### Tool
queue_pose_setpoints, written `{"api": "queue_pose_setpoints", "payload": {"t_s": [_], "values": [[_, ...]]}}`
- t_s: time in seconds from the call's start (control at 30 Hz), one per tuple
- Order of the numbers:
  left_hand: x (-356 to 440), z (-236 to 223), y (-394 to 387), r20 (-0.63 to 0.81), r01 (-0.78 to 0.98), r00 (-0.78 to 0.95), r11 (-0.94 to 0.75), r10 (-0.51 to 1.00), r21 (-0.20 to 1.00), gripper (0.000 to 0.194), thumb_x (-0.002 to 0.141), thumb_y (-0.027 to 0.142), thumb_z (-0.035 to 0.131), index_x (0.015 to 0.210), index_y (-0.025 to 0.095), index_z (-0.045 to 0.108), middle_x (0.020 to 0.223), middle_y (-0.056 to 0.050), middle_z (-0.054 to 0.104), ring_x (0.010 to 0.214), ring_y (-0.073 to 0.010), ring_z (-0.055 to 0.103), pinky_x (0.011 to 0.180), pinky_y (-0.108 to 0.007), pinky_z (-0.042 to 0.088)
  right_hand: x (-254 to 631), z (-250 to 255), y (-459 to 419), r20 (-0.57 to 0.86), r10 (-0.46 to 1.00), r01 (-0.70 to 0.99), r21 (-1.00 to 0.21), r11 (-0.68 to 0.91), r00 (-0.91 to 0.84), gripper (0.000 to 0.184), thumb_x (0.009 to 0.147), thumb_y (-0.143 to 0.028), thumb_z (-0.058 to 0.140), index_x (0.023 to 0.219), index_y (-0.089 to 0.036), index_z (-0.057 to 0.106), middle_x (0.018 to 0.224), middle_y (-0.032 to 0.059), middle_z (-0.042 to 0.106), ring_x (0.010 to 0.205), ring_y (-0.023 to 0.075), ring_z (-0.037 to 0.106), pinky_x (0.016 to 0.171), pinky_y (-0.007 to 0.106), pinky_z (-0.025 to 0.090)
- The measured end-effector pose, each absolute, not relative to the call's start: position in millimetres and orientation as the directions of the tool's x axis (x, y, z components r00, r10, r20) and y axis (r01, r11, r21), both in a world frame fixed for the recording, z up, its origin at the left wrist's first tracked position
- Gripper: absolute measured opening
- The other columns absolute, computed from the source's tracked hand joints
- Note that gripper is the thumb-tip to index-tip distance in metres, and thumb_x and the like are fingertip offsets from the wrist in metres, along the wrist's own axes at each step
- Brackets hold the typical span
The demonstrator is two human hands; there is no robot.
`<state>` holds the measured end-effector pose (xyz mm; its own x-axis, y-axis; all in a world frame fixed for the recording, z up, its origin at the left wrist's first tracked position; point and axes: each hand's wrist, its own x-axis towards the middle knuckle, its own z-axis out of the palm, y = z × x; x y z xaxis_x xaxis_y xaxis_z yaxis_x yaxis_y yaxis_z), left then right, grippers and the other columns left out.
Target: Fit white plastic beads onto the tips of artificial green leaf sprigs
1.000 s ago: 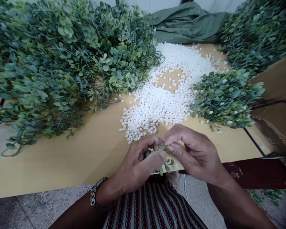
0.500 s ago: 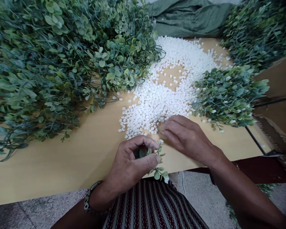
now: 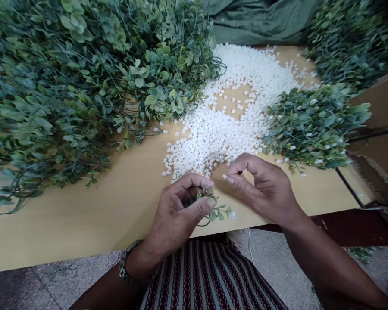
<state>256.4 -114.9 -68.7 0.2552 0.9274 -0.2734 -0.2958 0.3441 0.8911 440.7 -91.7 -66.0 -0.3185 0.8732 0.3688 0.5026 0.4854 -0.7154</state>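
My left hand [image 3: 184,206] is closed on a small artificial leaf sprig [image 3: 220,211] near the table's front edge. Green leaves stick out past its thumb and fingertips, and a white bead-like piece shows at the end of one stem. To the right, my right hand [image 3: 261,185] pinches a tiny white bead [image 3: 225,176] between thumb and forefinger, a short gap from the sprig. Just beyond both hands spreads a pile of white beads [image 3: 213,133], probably plastic. Part of the sprig is hidden inside my left hand.
A large heap of artificial greenery [image 3: 84,82] covers the left and back of the table [image 3: 84,228]. At right lies a bunch of sprigs with white tips [image 3: 313,125], beside a cardboard box [image 3: 378,103] and a black metal frame [image 3: 349,187]. Green cloth [image 3: 261,21] lies behind the beads.
My right hand has lifted back from the pile's edge, a white bead now showing at its fingertips. The sprig in my left hand has turned, its lower stem swinging up and rightward.
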Motion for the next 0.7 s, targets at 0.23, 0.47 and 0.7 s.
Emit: {"api": "queue_pose_setpoints", "payload": {"t_s": [0.23, 0.47, 0.7], "values": [[259, -71, -116, -0.199, -0.288, 0.219, 0.258, 0.955, 0.922, 0.01, 0.07, 0.023, 0.075, 0.076, 0.018, 0.068, 0.084, -0.005, 0.058, 0.075, -0.0156, 0.055, 0.062, -0.025, 0.049, 427, -71, -110, 0.261, 0.94, 0.194, -0.933, 0.304, -0.219, 0.007, 0.086, -0.018, 0.059, 0.079, -0.018, 0.057, 0.071, -0.0006, 0.058, 0.064, 0.0105, 0.055, 0.058, 0.024, 0.047], [264, -64, -120, -0.117, -0.233, 0.23, 0.171, 0.966, 0.957, 0.017, 0.068, 0.017, 0.076, 0.081, 0.019, 0.065, 0.084, -0.002, 0.056, 0.073, -0.0135, 0.055, 0.06, -0.023, 0.048, 424, -73, -119, 0.223, 0.954, 0.067, -0.968, 0.241, -0.202, 0.008, 0.085, -0.018, 0.061, 0.078, -0.018, 0.058, 0.07, -0.0014, 0.059, 0.064, 0.0089, 0.056, 0.057, 0.021, 0.048], [265, -60, -120, -0.176, -0.139, 0.392, 0.247, 0.903, 0.959, 0.011, 0.076, 0.025, 0.07, 0.074, 0.018, 0.062, 0.065, 0.001, 0.054, 0.06, -0.0108, 0.048, 0.056, -0.023, 0.041, 427, -67, -126, 0.414, 0.889, 0.182, -0.875, 0.448, -0.197, 0.009, 0.084, -0.009, 0.059, 0.082, -0.018, 0.058, 0.073, 0.0003, 0.06, 0.069, 0.0115, 0.059, 0.061, 0.025, 0.048]]}}
